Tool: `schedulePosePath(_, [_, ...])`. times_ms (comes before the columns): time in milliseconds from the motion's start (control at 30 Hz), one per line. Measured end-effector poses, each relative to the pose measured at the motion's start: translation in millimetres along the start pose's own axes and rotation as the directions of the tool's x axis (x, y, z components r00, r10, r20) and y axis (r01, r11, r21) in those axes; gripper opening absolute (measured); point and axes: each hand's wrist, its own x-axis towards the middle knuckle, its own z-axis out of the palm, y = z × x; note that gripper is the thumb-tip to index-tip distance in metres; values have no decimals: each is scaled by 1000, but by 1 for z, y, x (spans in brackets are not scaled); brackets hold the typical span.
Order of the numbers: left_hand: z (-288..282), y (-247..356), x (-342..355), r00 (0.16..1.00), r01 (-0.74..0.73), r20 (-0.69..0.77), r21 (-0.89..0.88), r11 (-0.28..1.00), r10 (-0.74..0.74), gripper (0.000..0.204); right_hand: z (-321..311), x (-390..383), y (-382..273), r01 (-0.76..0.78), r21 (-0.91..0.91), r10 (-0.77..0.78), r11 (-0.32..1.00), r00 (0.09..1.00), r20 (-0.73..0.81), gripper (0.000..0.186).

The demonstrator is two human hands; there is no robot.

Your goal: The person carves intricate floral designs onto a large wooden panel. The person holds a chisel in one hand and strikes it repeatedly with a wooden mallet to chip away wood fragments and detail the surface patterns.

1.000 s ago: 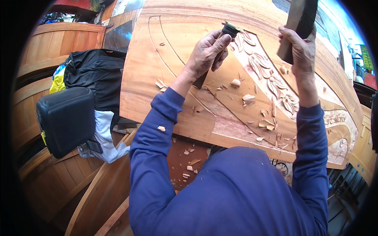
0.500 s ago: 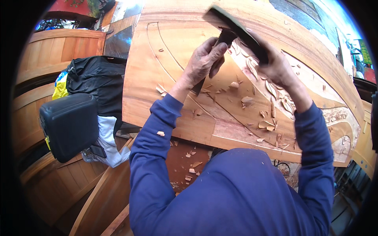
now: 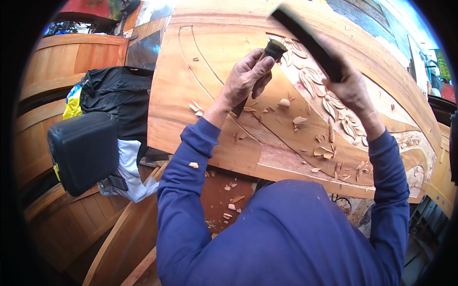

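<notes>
Your left hand (image 3: 249, 76) is clenched around a dark-handled wood chisel (image 3: 261, 69), fingers wrapped over the shaft and the knuckles turned up toward the camera, with the rounded black butt of the handle standing clear above your fist. The chisel leans up and to the right, and its lower end passes under your palm down to the large reddish-brown carved wooden panel (image 3: 191, 95); the blade tip itself is hidden by your hand. Your left forearm, in a blue long sleeve, rises from the lower middle of the view and bends at the wrist over the smooth, uncarved part of the panel. Your right hand (image 3: 350, 88) is gripping a long dark mallet (image 3: 305, 38), closed tight on its lower end, with the wrist cocked back so the mallet slants up and to the left; its blurred head sits just above and to the right of the chisel butt, close but not touching it. Your right forearm comes up along the right side and crosses the band of carved leaf and flower relief (image 3: 334, 107). Pale curled wood chips (image 3: 300, 120) lie scattered on the panel between your two arms, and more rest below its near edge. Off to your left, a black hard-shell case (image 3: 83, 150) sits on curved wooden pieces.
</notes>
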Motion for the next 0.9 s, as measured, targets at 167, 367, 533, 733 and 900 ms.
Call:
schedulePosePath(167, [4, 3, -1, 1000, 25, 17, 2, 1000, -25, 44, 6, 17, -14, -95, 270, 187, 958, 922, -340, 62])
schedulePosePath(367, [2, 2, -14, 996, -64, 66, -36, 997, 66, 47, 11, -8, -9, 12, -1, -12, 1000, 999, -46, 89])
schedulePosePath(533, [0, 3, -19, 997, -75, 23, -15, 997, 75, 49, 25, -10, -20, -58, 126, 75, 990, 987, -140, 85])
schedulePosePath(733, [-10, 13, -34, 928, -309, -233, -37, 950, 292, 55, 25, -37, -23, 22, 188, 7, 982, 988, -153, 90])
schedulePosePath(900, [6, 14, -10, 954, -200, -230, -15, 980, 191, 55, 18, -39, -15, -82, 360, 139, 930, 981, -137, 91])
